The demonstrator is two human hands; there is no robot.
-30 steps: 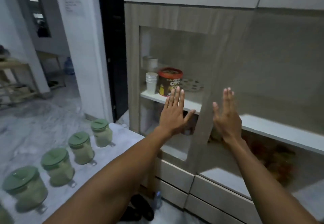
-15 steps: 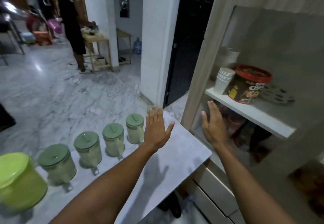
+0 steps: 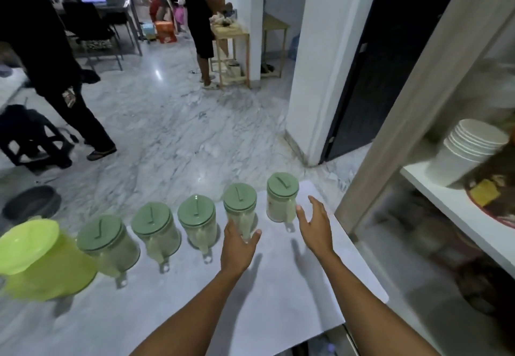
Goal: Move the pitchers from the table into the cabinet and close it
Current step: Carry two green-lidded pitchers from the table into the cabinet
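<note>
Several clear pitchers with green lids stand in a row on the white marble table [image 3: 267, 294], handles toward me. My left hand [image 3: 239, 247] is open with its fingers around the handle side of the second pitcher from the right [image 3: 240, 208], touching or nearly touching it. My right hand [image 3: 315, 224] is open just right of the rightmost pitcher [image 3: 282, 197], close to its handle. The cabinet [image 3: 434, 160] stands open on the right, with a white shelf [image 3: 457, 210] inside.
A lime-green bucket with lid [image 3: 36, 258] sits at the row's left end. The shelf holds stacked white cups [image 3: 465, 152] and a red-rimmed tub [image 3: 493, 197]. Two people [image 3: 55, 71] stand on the marble floor beyond. A dark doorway [image 3: 384, 49] is beside the cabinet.
My view has swung left from the cabinet to the table. Both hands left the cabinet front and dropped to the two rightmost pitchers.
</note>
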